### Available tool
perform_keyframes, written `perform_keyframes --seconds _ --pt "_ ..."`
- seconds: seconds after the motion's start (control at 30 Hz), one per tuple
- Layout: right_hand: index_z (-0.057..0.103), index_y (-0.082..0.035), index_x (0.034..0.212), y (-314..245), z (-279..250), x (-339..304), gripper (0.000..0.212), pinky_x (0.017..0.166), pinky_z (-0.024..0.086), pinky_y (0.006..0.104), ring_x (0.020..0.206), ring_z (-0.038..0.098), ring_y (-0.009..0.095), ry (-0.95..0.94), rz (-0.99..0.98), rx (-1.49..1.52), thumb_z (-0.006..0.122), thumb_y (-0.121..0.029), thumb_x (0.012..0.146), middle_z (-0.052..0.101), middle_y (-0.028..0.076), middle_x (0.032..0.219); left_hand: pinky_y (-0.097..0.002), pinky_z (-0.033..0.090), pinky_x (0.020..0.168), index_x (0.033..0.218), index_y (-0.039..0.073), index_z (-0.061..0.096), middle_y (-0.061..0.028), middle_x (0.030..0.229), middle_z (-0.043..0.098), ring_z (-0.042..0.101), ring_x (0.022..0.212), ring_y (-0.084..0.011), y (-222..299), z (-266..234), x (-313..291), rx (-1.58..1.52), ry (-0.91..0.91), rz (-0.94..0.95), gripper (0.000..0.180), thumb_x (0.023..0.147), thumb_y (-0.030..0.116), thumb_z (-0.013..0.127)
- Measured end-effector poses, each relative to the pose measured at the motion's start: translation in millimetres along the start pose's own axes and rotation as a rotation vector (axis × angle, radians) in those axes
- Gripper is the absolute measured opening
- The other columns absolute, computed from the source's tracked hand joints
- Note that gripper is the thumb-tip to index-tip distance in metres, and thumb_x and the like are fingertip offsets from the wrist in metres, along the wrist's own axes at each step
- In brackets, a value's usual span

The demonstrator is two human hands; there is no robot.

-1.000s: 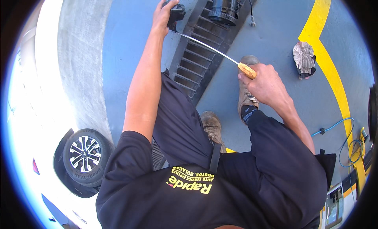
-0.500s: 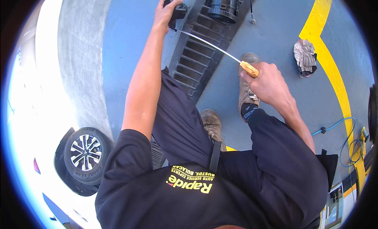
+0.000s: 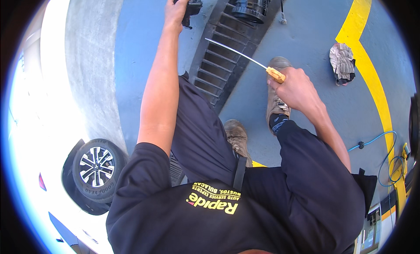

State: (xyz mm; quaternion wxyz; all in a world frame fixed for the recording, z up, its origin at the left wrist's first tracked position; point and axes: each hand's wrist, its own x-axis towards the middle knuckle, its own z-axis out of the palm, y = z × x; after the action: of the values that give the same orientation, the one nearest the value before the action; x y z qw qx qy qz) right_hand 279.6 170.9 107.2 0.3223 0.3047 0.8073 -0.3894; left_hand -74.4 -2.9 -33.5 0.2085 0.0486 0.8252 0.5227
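Note:
My left hand (image 3: 175, 11) reaches far forward, its fingers round a black plastic part (image 3: 192, 8) whose exact kind I cannot make out. In my right hand (image 3: 298, 90), above my brown shoe (image 3: 277, 103), is a long thin screwdriver (image 3: 276, 74) with a yellowish handle. Its slender metal shaft points forward and left over the floor grate, with the tip apart from the black part. Just right of that part, a black cylindrical motor-like unit (image 3: 249, 7) rests at the far edge of the grate.
A dark metal drain grate (image 3: 213, 72) runs diagonally across the blue floor. A crumpled grey-and-black cloth (image 3: 342, 64) lies beside a yellow floor line (image 3: 372, 74). Blue hose (image 3: 379, 136) curls at the right. A white vehicle with a wheel (image 3: 97, 166) stands at left.
The screwdriver's tip has come away from the black part. My left hand, with the part, has shifted slightly forward and left.

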Motion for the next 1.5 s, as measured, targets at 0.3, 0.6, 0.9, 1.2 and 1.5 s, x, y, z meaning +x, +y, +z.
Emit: perform_keyframes --seconds 0.3,0.6,0.9,1.2,1.5 --pt "0.078 0.003 0.103 -7.7 -9.7 8.8 0.036 0.087 0.057 0.0549 0.093 0.073 0.05 0.03 0.065 0.032 0.071 -0.032 0.096 0.075 0.031 0.093 -0.0343 0.056 0.088 0.153 0.003 0.051 -0.0138 0.126 0.068 0.069 0.104 -0.0207 -8.0 -12.4 -1.1 -0.027 -0.059 -0.084 0.079 0.088 0.034 0.083" --pt "0.077 0.003 0.1 -10.3 -20.2 -16.9 0.035 0.083 0.056 0.0543 0.085 0.072 0.048 -0.077 0.036 0.073 0.071 -0.031 0.097 0.074 0.03 0.09 -0.0357 0.057 0.088 0.149 0.005 0.057 -0.0148 0.12 0.07 0.069 0.103 -0.022 -18.6 4.9 -5.4 0.21 -0.046 0.061 0.073 0.085 0.029 0.085" --pt "0.076 0.005 0.095 -12.1 -23.7 -27.2 0.037 0.08 0.055 0.0547 0.081 0.071 0.05 -0.097 0.069 0.038 0.072 -0.031 0.097 0.072 0.03 0.083 -0.0358 0.059 0.082 0.147 0.006 0.058 -0.0138 0.114 0.07 0.071 0.097 -0.021 -8.9 20.2 -21.1 0.002 -0.129 -0.071 0.067 0.086 0.021 0.081" --pt "0.075 0.007 0.089 -2.0 -2.3 -13.4 0.042 0.077 0.057 0.0547 0.077 0.071 0.05 -0.047 0.034 0.055 0.073 -0.034 0.096 0.071 0.031 0.079 -0.0351 0.059 0.081 0.142 0.004 0.06 -0.0129 0.112 0.07 0.071 0.095 -0.021 -21.1 22.4 -16.7 -0.122 -0.128 -0.071 0.058 0.089 0.021 0.077" --pt "0.076 0.006 0.089 -3.9 -2.7 -14.3 0.04 0.076 0.056 0.0548 0.075 0.072 0.048 -0.067 0.035 0.07 0.073 -0.034 0.097 0.073 0.029 0.079 -0.0352 0.06 0.08 0.143 0.003 0.058 -0.0132 0.111 0.071 0.072 0.093 -0.0212 -18.9 20.6 -16.9 -0.22 -0.11 -0.148 0.056 0.093 0.023 0.074"
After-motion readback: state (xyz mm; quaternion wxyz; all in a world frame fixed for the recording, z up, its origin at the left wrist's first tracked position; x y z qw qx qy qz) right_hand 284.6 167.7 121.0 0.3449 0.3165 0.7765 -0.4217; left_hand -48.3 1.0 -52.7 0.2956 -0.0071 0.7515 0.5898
